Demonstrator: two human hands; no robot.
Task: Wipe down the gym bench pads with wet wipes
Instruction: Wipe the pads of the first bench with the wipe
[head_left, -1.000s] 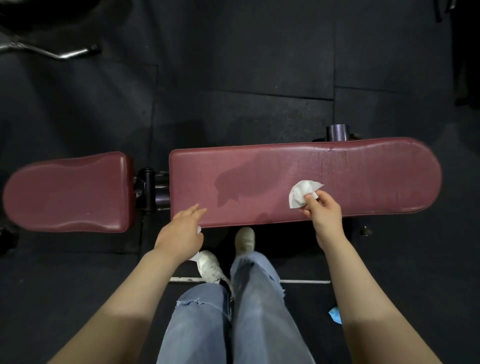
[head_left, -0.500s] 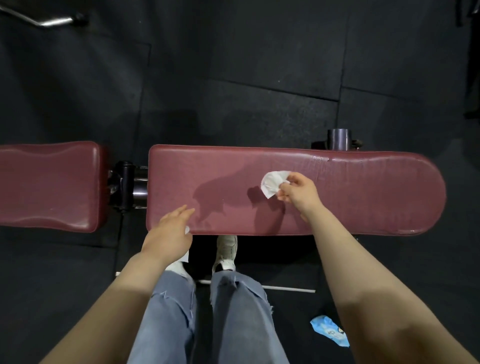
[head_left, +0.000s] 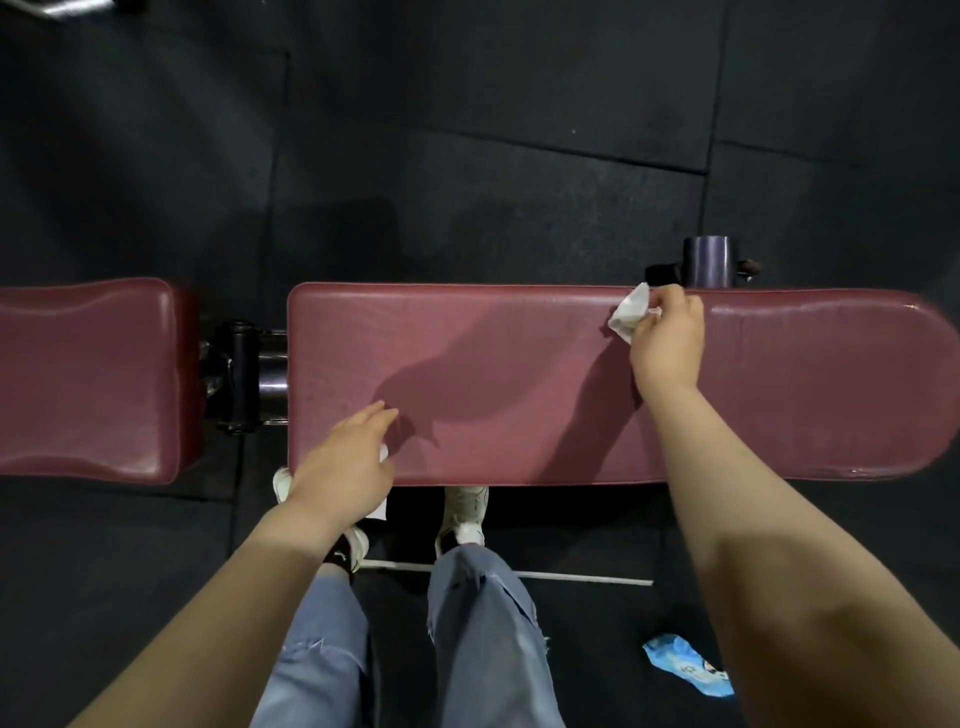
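The long maroon bench pad (head_left: 519, 374) runs left to right in front of me, and a shorter maroon pad (head_left: 88, 379) lies to its left. At the long pad's far edge my right hand (head_left: 667, 338) pinches a crumpled white wet wipe (head_left: 629, 314) against the surface. My left hand (head_left: 345, 467) rests on the near edge of the same pad with its fingers stretched out. A bit of white sheet (head_left: 378, 512) shows under its palm; how it is held is hidden.
A black and chrome hinge (head_left: 244, 374) joins the two pads. A dark cylinder (head_left: 709, 267) stands just behind the long pad near my right hand. A blue wipes pack (head_left: 685, 670) lies on the black rubber floor at lower right. My legs and white shoes (head_left: 465, 512) are under the near edge.
My right hand has slid the wipe from the pad's middle out to its far edge and to the right. My left hand has stayed on the near edge.
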